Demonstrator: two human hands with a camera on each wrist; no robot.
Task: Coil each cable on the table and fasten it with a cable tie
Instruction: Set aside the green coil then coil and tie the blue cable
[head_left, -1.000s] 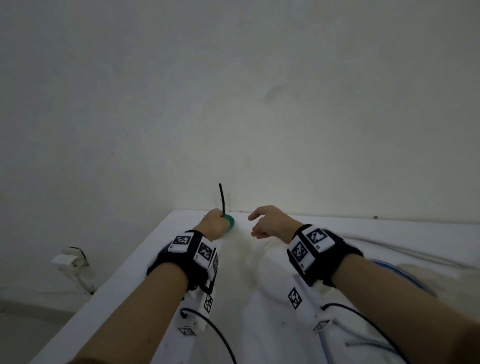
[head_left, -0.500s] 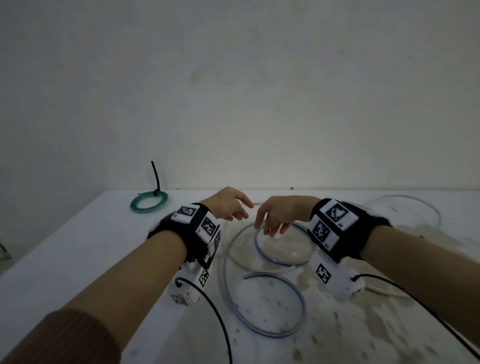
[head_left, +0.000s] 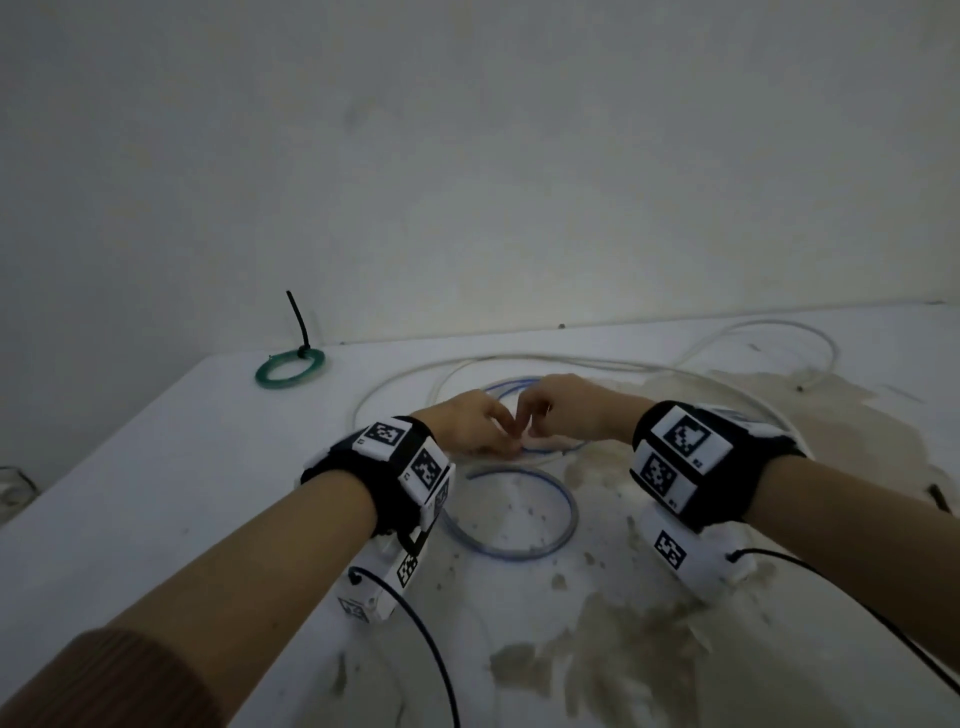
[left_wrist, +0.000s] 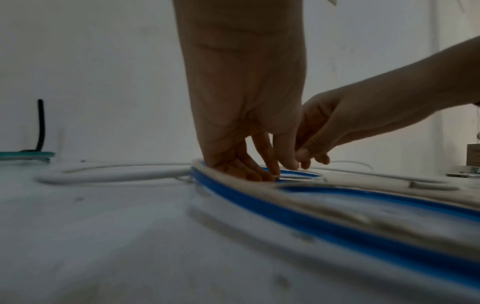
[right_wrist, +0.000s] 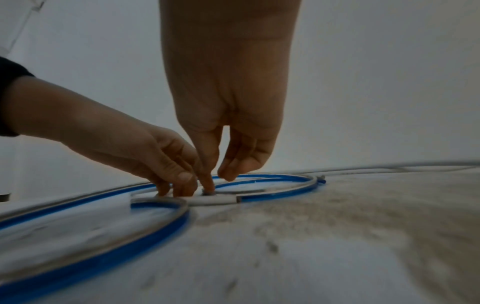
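A blue cable (head_left: 519, 552) lies in loose loops at the middle of the white table (head_left: 156, 467). Both hands meet over the place where its loops cross. My left hand (head_left: 467, 426) curls its thumb and fingers down onto the blue cable (right_wrist: 259, 178) and pinches it. My right hand (head_left: 566, 410) points down beside it, and one straight fingertip (right_wrist: 207, 185) presses on the crossing while the other fingers hover just above the far strand. A green coil (head_left: 289, 368) tied with a black cable tie (head_left: 298, 325) lies at the far left corner.
A long white cable (head_left: 727, 332) sprawls in wide loops across the back and right of the table. Brownish stains (head_left: 649, 649) cover the near right surface. The table's left edge (head_left: 104, 457) runs diagonally, and a wall stands just behind.
A second ago my left hand was at the green coil in the far corner. Both hands have since moved to the blue cable and come down onto it together.
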